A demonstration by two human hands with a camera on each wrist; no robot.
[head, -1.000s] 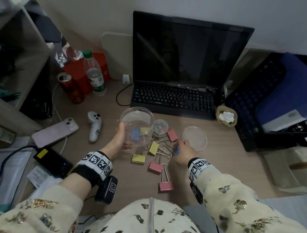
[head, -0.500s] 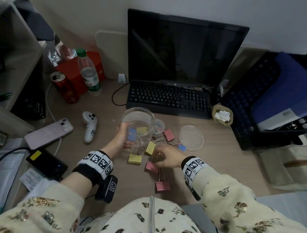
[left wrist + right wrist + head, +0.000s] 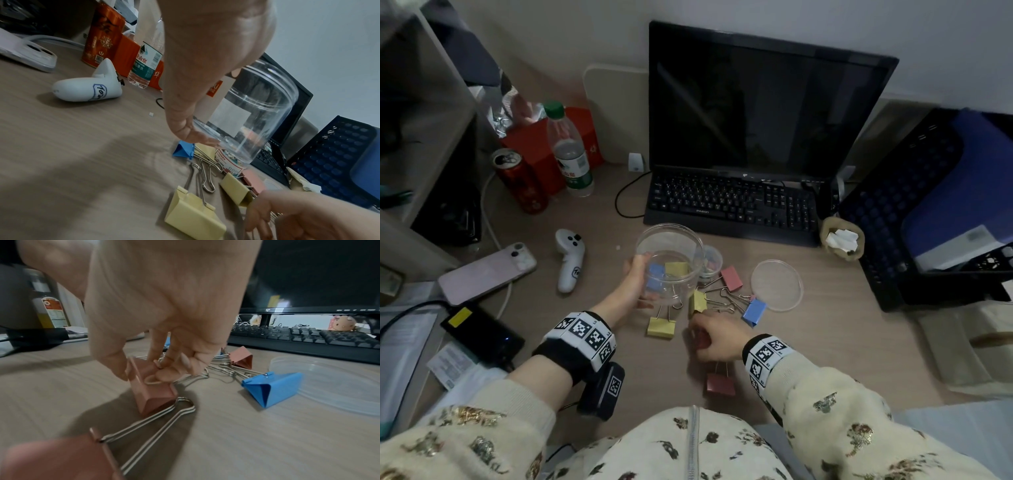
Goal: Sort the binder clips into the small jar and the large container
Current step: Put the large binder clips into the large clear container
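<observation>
My left hand (image 3: 634,282) grips the large clear container (image 3: 671,255), held slightly tilted on the desk. A blue clip (image 3: 655,278) and a yellow clip (image 3: 677,269) show through its wall; I cannot tell whether they are inside. The small jar (image 3: 710,261) stands just right of it. My right hand (image 3: 702,337) pinches a pink binder clip (image 3: 152,393) lying on the desk. Loose clips lie around: yellow (image 3: 661,327), yellow (image 3: 698,301), pink (image 3: 731,277), blue (image 3: 754,311) and pink (image 3: 720,384).
A clear lid (image 3: 777,285) lies right of the clips. Keyboard (image 3: 729,205) and monitor (image 3: 756,102) stand behind. A white controller (image 3: 570,260), phone (image 3: 486,272), red can (image 3: 522,185) and water bottle (image 3: 568,150) sit to the left. A dark crate (image 3: 935,205) is at right.
My right hand left the blue clip by the lid, moved left and toward me, and now pinches a pink clip. The left hand keeps its grip on the large container.
</observation>
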